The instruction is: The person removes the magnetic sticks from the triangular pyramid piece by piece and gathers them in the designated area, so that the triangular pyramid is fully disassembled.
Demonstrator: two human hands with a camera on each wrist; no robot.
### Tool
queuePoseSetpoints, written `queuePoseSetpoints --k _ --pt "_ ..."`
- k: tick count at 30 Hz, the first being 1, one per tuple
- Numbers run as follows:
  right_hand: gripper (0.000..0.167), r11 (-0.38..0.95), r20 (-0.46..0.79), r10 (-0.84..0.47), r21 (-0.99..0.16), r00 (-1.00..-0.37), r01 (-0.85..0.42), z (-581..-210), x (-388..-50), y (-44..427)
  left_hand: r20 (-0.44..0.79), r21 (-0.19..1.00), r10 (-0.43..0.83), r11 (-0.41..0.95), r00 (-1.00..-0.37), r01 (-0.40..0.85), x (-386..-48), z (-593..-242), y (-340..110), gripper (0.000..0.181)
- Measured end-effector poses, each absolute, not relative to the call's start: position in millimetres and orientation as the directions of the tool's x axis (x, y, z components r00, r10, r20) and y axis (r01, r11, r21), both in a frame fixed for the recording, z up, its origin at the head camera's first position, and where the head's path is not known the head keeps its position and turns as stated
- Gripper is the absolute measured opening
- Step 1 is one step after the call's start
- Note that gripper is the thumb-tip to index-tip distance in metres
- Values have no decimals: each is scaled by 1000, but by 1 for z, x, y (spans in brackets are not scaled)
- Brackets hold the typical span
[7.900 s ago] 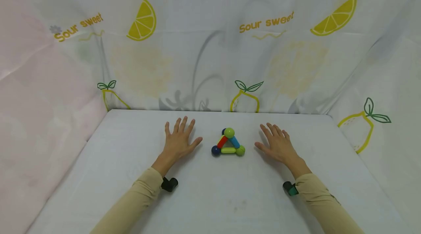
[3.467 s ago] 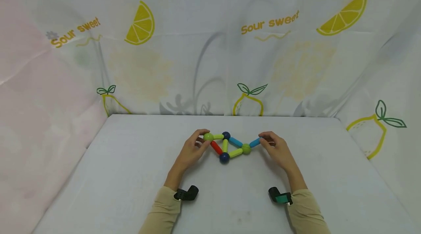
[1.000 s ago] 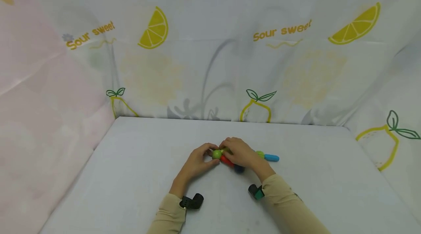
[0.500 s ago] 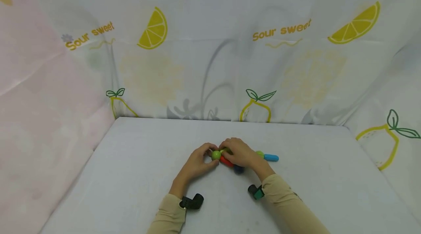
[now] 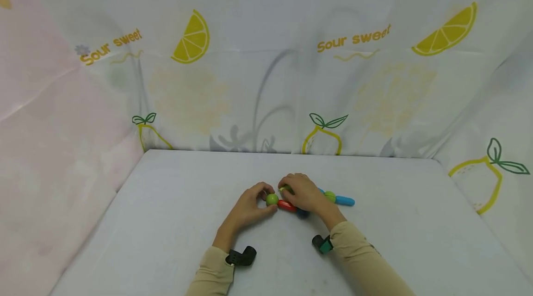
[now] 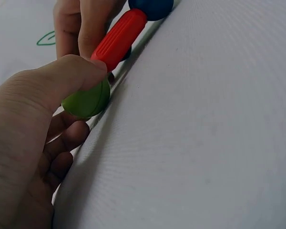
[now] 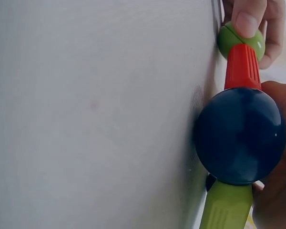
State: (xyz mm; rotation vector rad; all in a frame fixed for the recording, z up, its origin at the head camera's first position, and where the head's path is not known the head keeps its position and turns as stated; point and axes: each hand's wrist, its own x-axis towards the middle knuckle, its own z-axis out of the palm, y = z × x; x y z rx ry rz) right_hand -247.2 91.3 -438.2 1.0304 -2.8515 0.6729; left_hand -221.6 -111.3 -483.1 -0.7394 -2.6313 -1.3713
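Observation:
On the white table lies a flat magnetic ball-and-rod construction. My left hand (image 5: 246, 210) pinches its left green ball (image 5: 272, 199) between thumb and fingers. From that ball a red rod (image 5: 287, 206) runs to a dark blue ball (image 5: 302, 213), clear in the right wrist view as the large blue ball (image 7: 240, 136). My right hand (image 5: 306, 194) pinches a yellow-green rod (image 5: 287, 188), whose left tip stands a little apart from the green ball. Past the right hand are a second green ball (image 5: 330, 196) and a blue rod (image 5: 345, 200). The right hand hides the construction's middle.
The white table (image 5: 187, 185) ends at a printed cloth (image 5: 250, 78) hanging behind it. Pinkish cloth (image 5: 62, 171) hangs at the left side, and pale cloth at the right. Each wrist wears a small black camera (image 5: 242, 256).
The construction has gone from a compact triangular shape to spread flat. In the last half second, the left green ball has parted from the yellow-green rod, shifting slightly left and nearer.

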Motion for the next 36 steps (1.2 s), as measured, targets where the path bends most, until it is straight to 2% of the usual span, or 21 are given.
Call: queuePoseSetpoints --k 6,14,21,26,36 --pt "17 686 174 -596 -397 -784 -610 -441 -247 93 283 737 365 509 -887 445 -219 -485 -114 34" --pt "16 644 258 -570 -449 -780 -619 -442 -242 101 317 700 385 522 -867 487 -220 -488 -114 34" --pt "11 626 333 -517 -481 -788 -614 -440 -225 109 300 694 397 533 -867 484 -221 -485 -112 34" --pt "14 584 305 -532 -544 -790 -603 -438 -211 112 297 692 398 537 -868 483 -221 -482 -112 34" --pt "17 595 259 -561 -534 -786 -600 -442 -203 104 286 668 388 575 -876 473 -220 -483 -112 34"
